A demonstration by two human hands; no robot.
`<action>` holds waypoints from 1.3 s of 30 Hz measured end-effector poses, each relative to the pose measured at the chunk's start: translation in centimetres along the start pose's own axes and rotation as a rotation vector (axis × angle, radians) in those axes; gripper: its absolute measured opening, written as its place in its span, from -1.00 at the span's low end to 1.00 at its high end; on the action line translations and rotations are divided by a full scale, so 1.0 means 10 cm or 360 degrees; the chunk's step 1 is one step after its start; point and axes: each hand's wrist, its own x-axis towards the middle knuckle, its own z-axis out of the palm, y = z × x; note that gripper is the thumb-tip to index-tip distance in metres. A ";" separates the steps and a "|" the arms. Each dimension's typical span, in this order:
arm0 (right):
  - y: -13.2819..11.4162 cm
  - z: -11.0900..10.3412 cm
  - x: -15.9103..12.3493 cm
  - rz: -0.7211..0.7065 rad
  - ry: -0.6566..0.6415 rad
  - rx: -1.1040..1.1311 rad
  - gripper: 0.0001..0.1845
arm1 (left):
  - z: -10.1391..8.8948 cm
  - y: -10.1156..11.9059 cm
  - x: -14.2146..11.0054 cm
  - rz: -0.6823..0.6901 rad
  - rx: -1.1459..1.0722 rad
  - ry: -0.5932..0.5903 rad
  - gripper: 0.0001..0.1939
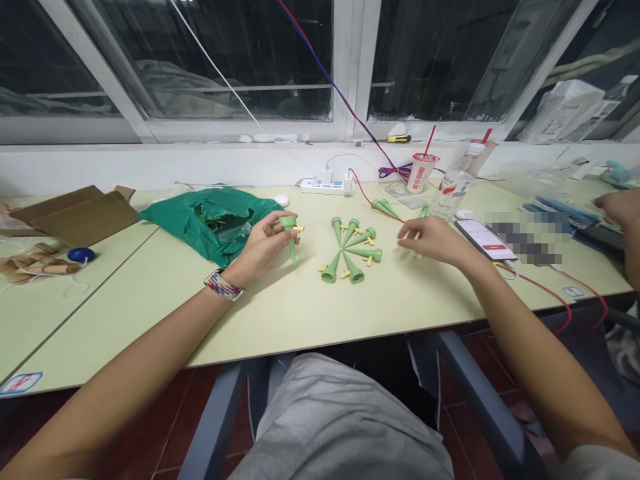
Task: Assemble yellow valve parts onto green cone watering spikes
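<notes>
— Dark windows behind, a pale green desk (310, 313) below. How many spikes?
— Six green plastic spikes (355, 268) form a ring mid-desk, narrow tips inward, with roughly six small yellow pieces (345, 273) among them. At least two more lie farther off, by a red wire (370, 199).
— And the hands?
— Left hand (263, 250): fingers closed around a seventh spike (291, 239), just left of the ring. Right hand (430, 241): right of the ring, fingertips (404, 233) pinched together; whether they're grasping anything, I can't tell.
— Anyone else?
— Another person's hand (616, 208), at the far right edge.
</notes>
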 end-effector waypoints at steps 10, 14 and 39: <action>0.43 0.09 -0.27 0.0220 -0.0004 -0.0515 -0.87 | -0.01 -0.01 0.03 -0.0009 -0.0048 0.0034 -0.55; 0.40 0.11 -0.23 0.0161 0.0018 -0.0513 -0.88 | -0.01 -0.03 0.03 -0.0022 -0.0037 0.0048 -0.54; -1.05 0.94 0.49 -0.0888 0.0234 0.0770 -0.94 | 0.01 -0.13 -0.03 0.0003 0.0067 -0.0024 -0.53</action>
